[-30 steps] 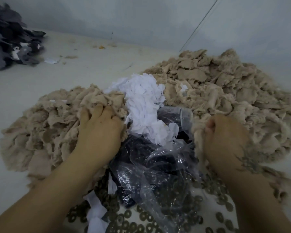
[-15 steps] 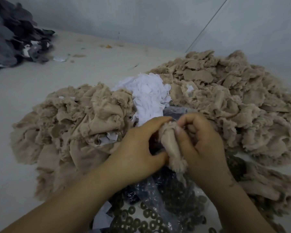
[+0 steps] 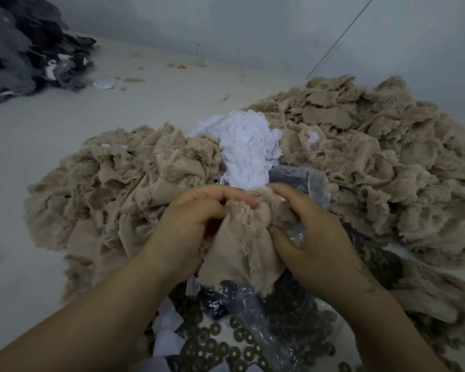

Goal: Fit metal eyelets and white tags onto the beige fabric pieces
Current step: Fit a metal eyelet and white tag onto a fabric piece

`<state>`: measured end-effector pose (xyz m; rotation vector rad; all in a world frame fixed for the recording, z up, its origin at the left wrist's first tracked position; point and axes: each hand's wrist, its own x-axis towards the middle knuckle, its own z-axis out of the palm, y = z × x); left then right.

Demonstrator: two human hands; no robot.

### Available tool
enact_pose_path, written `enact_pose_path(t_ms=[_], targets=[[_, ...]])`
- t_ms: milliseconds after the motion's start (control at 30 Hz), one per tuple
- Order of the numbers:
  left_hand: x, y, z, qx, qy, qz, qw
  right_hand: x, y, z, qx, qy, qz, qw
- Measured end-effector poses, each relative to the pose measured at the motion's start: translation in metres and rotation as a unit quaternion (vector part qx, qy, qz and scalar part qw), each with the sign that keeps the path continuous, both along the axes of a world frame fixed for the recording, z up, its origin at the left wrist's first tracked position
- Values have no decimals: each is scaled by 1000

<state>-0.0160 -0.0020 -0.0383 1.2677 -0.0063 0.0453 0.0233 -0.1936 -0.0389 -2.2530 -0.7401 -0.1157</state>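
Both hands, which a second earlier dug in separate piles, had met above the loose metal eyelets (image 3: 242, 342), left hand (image 3: 191, 226) and right hand (image 3: 314, 237) gripping one frayed beige fabric piece (image 3: 242, 251), ready for fitting.

Dark grey cloth heap (image 3: 19, 47) at far left, with a few pale bits showing in it. Loose scraps (image 3: 104, 83) scattered just right of that heap on the pale floor (image 3: 38, 135); one small orange bit (image 3: 181, 66) farther off, near the wall (image 3: 226, 20). Thin line (image 3: 341, 36) slanting down the wall at far right. Clear plastic bag (image 3: 255, 315), crumpled, near centre, with dark contents inside.
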Motion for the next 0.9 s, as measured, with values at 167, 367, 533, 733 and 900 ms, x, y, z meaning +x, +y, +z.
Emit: enact_pose_path(t_ms=[167, 367, 533, 733, 900], targets=[[0, -5, -2, 83, -30, 41, 995, 5, -2, -5, 24, -80, -102, 991], [-1, -3, -2, 42, -47, 45, 997, 6, -7, -2, 31, -91, -209, 973], [-3, -11, 5, -26, -84, 64, 994, -1, -2, 3, -10, 54, -117, 992], [-7, -14, 13, 101, -47, 114, 987, -6, 2, 8, 159, 165, -30, 973], [-6, -6, 11, 257, -71, 23, 963, -2, 0, 7, 372, 310, -63, 873]])
